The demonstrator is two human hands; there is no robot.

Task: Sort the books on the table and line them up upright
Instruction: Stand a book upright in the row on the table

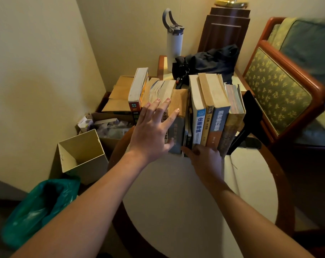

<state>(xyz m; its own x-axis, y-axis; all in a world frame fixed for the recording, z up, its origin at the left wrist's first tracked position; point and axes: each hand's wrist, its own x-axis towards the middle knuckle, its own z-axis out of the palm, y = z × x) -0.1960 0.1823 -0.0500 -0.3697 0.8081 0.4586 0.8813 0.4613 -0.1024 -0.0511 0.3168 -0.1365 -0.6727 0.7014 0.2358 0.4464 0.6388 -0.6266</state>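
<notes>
Several books [200,112] stand upright in a row, spines toward me, at the far side of a round table [176,192]. A black bookend [251,116] props the row's right end. My left hand [154,127] lies flat with straight spread fingers against the spines of the left group, its fingertips reaching the book tops. My right hand [204,157] is low at the foot of the middle books, touching the base of the blue-and-white spine [199,127]; its fingers are mostly hidden. An orange-spined book [137,92] stands at the row's left end.
A white flask [173,45] and a black bag [206,62] sit behind the books. Cardboard boxes [118,95], an open white box [83,151] and a green plastic bag [40,207] are at the left. A green upholstered armchair [288,81] stands at the right.
</notes>
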